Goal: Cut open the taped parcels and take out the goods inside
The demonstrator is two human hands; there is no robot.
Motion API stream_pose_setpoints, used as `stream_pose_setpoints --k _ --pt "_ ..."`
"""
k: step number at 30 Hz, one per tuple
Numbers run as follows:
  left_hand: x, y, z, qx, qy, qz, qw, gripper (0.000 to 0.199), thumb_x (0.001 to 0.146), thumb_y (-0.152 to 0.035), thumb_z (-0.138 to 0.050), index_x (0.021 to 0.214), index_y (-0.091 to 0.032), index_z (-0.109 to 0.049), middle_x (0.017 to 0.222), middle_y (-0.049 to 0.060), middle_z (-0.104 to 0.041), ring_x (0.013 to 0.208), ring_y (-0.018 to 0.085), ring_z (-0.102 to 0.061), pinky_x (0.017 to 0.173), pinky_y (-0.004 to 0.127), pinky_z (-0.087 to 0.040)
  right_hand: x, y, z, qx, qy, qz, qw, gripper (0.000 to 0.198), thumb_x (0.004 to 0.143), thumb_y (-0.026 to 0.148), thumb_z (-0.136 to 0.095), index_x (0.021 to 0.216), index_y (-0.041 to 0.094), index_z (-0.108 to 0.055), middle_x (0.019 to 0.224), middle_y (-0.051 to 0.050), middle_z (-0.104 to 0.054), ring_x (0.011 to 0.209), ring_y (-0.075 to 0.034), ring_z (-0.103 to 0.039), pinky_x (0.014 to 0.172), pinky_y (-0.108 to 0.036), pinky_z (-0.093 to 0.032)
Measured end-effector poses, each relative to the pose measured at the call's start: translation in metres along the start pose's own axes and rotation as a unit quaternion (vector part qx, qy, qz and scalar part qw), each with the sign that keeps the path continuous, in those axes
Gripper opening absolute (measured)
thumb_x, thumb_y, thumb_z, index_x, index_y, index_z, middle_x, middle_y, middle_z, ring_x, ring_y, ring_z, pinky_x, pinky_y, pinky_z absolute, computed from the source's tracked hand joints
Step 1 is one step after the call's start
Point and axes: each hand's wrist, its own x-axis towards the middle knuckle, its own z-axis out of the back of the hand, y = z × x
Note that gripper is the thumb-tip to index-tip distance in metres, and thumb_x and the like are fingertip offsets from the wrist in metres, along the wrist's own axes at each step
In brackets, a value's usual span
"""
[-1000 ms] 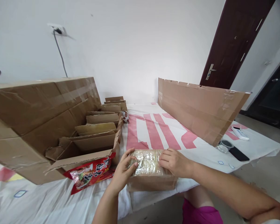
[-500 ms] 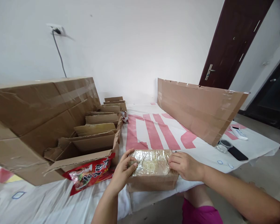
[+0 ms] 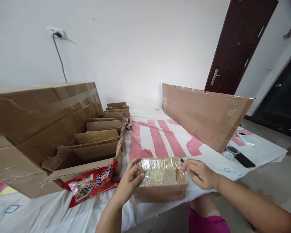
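A small cardboard box (image 3: 161,193), its top covered by shiny clear tape (image 3: 157,168), lies at the table's front edge. My left hand (image 3: 131,179) grips its left end, fingers over the top edge. Just off the box's right end, my right hand (image 3: 200,174) is closed around a thin dark stick-like tool (image 3: 182,160); its exact kind cannot be made out. To the left, a red printed food packet (image 3: 93,184) leans against an open carton (image 3: 84,170).
Several open cartons (image 3: 104,125) stand in a row beside a large cardboard box (image 3: 46,119) on the left. An upright cardboard panel (image 3: 206,116) stands on the right. Near it are a glass (image 3: 230,152), a black phone (image 3: 245,160) and a white device (image 3: 246,139).
My right hand has moved off the box's top to the right, and the dark tool shows more. My left hand stays on the box. The view has shifted slightly.
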Motion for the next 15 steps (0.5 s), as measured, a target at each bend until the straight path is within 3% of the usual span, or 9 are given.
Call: stream_pose_setpoints --k 4,9,12,15 --pt "0.0 0.0 0.002 0.022 0.005 -0.017 1.0 0.019 0.081 -0.037 -0.057 0.077 -0.02 -0.066 0.141 0.013 -0.046 0.133 0.03 -0.042 0.107 0.045 -0.037 -0.012 -0.02 0.006 0.046 -0.066 -0.076 0.994 0.013 0.089 0.026 -0.045 0.077 0.022 -0.044 0.085 -0.006 -0.061 0.078 -0.018 -0.058 0.07 -0.034 -0.05" --pt "0.001 -0.006 0.001 0.071 0.018 -0.031 0.997 0.016 0.079 -0.031 -0.059 0.075 -0.02 -0.07 0.144 0.013 -0.044 0.13 0.032 -0.046 0.104 0.044 -0.042 -0.019 -0.037 -0.003 0.028 -0.143 -0.177 0.973 0.031 0.089 0.032 -0.053 0.063 0.023 -0.037 0.077 -0.003 -0.063 0.072 -0.016 -0.06 0.067 -0.031 -0.049" --pt "0.001 -0.008 0.001 0.089 0.017 -0.023 0.996 0.018 0.079 -0.032 -0.059 0.078 -0.02 -0.071 0.149 0.015 -0.038 0.134 0.033 -0.042 0.105 0.046 -0.04 -0.016 -0.036 -0.013 0.062 -0.171 -0.218 0.959 0.018 0.088 0.029 -0.054 0.074 0.022 -0.045 0.078 -0.002 -0.063 0.071 -0.016 -0.063 0.066 -0.03 -0.051" --pt "-0.001 -0.008 0.002 0.091 0.018 -0.023 0.995 0.018 0.079 -0.032 -0.058 0.077 -0.019 -0.069 0.148 0.017 -0.038 0.135 0.033 -0.041 0.106 0.046 -0.039 -0.012 -0.027 -0.017 0.069 -0.141 -0.214 0.964 0.01 0.092 0.025 -0.045 0.09 0.02 -0.053 0.079 -0.001 -0.063 0.067 -0.014 -0.062 0.063 -0.028 -0.051"
